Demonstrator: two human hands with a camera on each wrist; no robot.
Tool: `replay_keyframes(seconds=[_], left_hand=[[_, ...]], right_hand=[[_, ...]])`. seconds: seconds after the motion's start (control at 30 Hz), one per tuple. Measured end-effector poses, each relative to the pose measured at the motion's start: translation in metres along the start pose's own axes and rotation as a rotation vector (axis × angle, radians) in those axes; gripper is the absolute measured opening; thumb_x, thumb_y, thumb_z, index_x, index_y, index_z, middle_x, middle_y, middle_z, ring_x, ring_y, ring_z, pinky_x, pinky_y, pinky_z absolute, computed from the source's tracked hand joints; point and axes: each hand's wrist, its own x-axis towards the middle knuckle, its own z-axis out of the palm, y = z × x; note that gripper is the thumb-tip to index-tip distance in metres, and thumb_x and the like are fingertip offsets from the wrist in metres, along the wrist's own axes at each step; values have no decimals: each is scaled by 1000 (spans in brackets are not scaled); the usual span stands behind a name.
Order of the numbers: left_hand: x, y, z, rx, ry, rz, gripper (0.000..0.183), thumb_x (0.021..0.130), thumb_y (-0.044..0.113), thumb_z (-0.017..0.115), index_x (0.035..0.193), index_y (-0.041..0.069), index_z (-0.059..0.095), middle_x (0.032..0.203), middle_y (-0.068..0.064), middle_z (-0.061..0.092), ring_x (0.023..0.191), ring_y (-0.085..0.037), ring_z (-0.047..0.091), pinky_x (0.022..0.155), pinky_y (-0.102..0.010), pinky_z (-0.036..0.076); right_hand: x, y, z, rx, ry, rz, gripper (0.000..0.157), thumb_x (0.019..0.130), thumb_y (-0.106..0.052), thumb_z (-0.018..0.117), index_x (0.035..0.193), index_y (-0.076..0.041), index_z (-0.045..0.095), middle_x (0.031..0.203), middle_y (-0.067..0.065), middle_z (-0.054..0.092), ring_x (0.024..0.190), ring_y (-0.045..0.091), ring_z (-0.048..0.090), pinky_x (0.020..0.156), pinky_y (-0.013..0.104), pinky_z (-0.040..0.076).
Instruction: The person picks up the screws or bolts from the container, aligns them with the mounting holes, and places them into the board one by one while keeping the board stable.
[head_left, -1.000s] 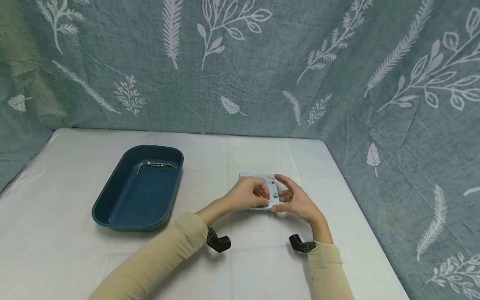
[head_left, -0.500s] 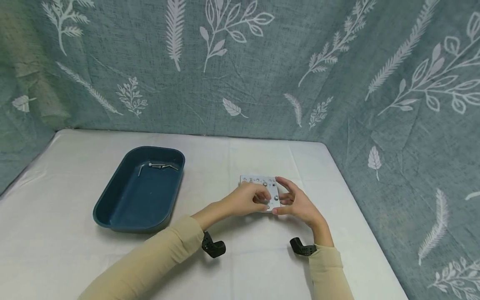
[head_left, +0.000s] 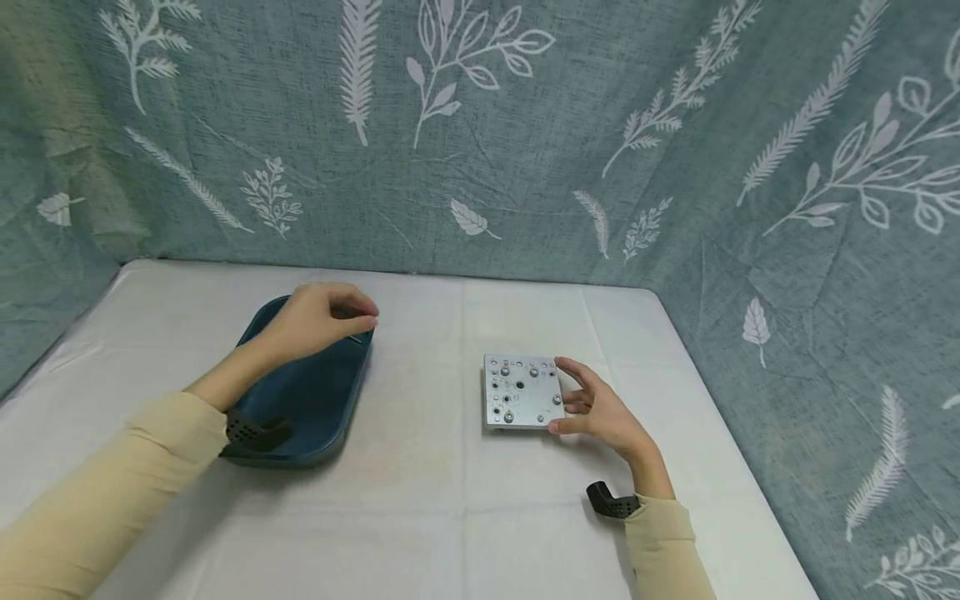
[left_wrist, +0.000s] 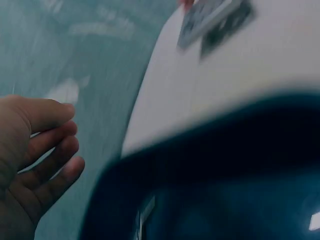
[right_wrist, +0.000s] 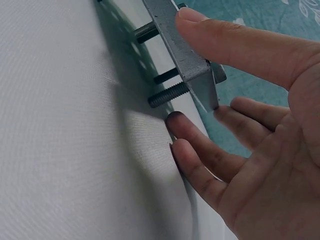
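A square silver metal plate [head_left: 522,398] with holes and several bolts stands over the white table, its bolt heads on top. My right hand [head_left: 609,421] holds its right edge, thumb at the near corner and index finger at the far one. In the right wrist view, threaded bolt shanks [right_wrist: 169,95] stick out below the plate [right_wrist: 172,42], with the lower fingers underneath. My left hand [head_left: 313,321] hovers over the far end of the dark blue tray [head_left: 351,408], fingers bent loosely and nothing seen between them. A thin metal piece [head_left: 355,338] shows in the tray below it.
The tray stands left of the plate on the white tablecloth [head_left: 420,467]. A patterned green curtain [head_left: 420,208] hangs behind the table and along its right side. A black wrist camera [head_left: 609,502] sits under the right wrist.
My left hand has left the plate's top and moved left to over the tray, uncovering the plate. The right hand stays at the plate's edge. The view has shifted slightly.
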Motion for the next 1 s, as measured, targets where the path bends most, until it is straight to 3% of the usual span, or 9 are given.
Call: replay_keyframes(seconds=[0.13, 0.33, 0.57, 0.77, 1.0], left_hand=[[-5, -31, -15, 27, 13, -89, 24, 93, 21, 71, 110, 4, 71, 104, -8, 70, 93, -25, 65, 80, -45, 52], [-1, -56, -8, 98, -22, -102, 18, 91, 11, 71, 105, 0, 71, 99, -9, 71, 93, -29, 66, 82, -50, 51], [4, -68, -4, 95, -64, -174, 19, 90, 10, 72, 106, 0, 71, 99, -10, 72, 91, -29, 66, 79, -48, 52], [4, -74, -3, 31, -87, -237, 23, 90, 10, 72, 109, -2, 70, 100, -11, 72, 89, -27, 68, 72, -38, 54], [8, -79, 4, 81, -69, -213, 17, 85, 5, 75, 100, -3, 70, 91, -9, 72, 80, -23, 66, 66, -33, 51]], right_hand=[[-2, 0, -1, 0, 4, 3, 105, 67, -5, 91, 153, -26, 34, 150, 0, 39, 111, 28, 55, 91, 40, 48], [-3, 1, -4, -4, -4, -7, 105, 67, -6, 91, 153, -23, 33, 149, 6, 40, 110, 30, 55, 88, 37, 50], [-2, 4, -3, 1, -19, -2, 104, 68, -5, 90, 153, -25, 33, 149, 5, 40, 110, 30, 55, 90, 38, 49], [0, 3, -1, 10, -15, -11, 104, 69, -3, 90, 153, -25, 33, 150, 6, 39, 110, 31, 54, 91, 42, 48], [-1, -1, 0, -9, -14, -7, 105, 71, 4, 86, 156, -17, 28, 153, 9, 34, 112, 33, 52, 93, 47, 46]])
